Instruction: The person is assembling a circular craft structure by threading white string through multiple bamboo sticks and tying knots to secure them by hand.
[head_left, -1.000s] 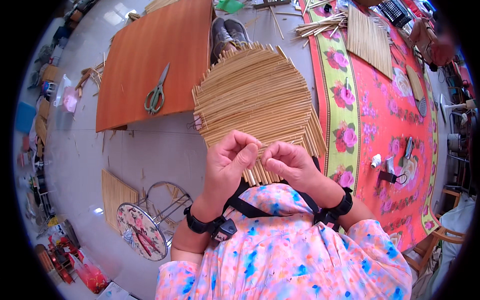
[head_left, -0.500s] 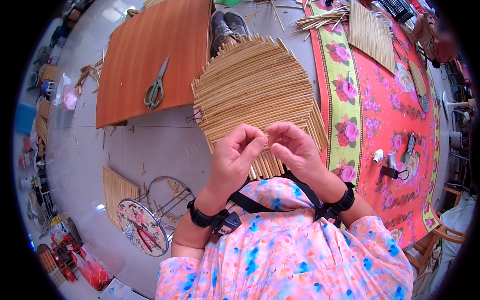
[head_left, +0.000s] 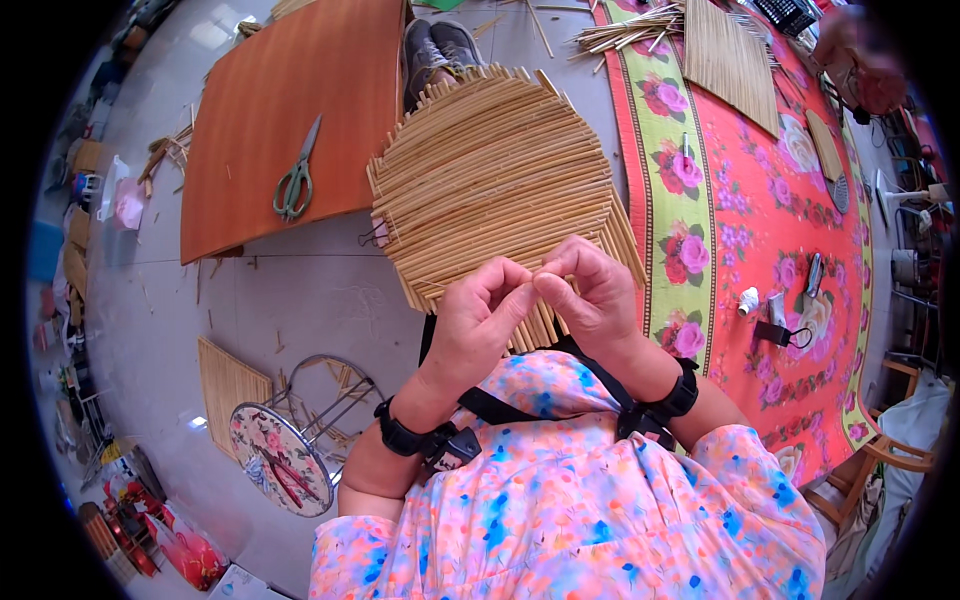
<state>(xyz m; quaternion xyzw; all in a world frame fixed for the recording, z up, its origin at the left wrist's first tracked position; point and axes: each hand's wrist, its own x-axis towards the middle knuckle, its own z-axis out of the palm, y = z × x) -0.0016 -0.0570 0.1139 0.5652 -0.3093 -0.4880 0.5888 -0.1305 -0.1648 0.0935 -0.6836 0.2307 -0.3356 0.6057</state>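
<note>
A roundish panel of straw-coloured stalks laid side by side [head_left: 500,185] rests in front of my lap, its edge of cut ends uneven. Over its near part, my left hand [head_left: 480,320] is closed in a pinch of thumb and forefinger. My right hand [head_left: 596,305] pinches likewise, and the fingertips of both hands meet. Whatever lies between them is too small to make out. More stalks, set at an angle, show below my hands and along the panel's right side. A wire-handled clip [head_left: 372,236] grips the panel's left edge.
Green-handled scissors [head_left: 294,185] lie on an orange-brown board [head_left: 240,130] at the left. A flower-topped stool [head_left: 275,425] lies tipped over, a red-handled tool against its seat. On the right, a red flowered cloth [head_left: 740,330] carries a flat stalk panel [head_left: 728,70] and small tools.
My right thumb and forefinger have closed into a pinch, and the fingertips of both hands have come together. The surroundings have shifted slightly left in view.
</note>
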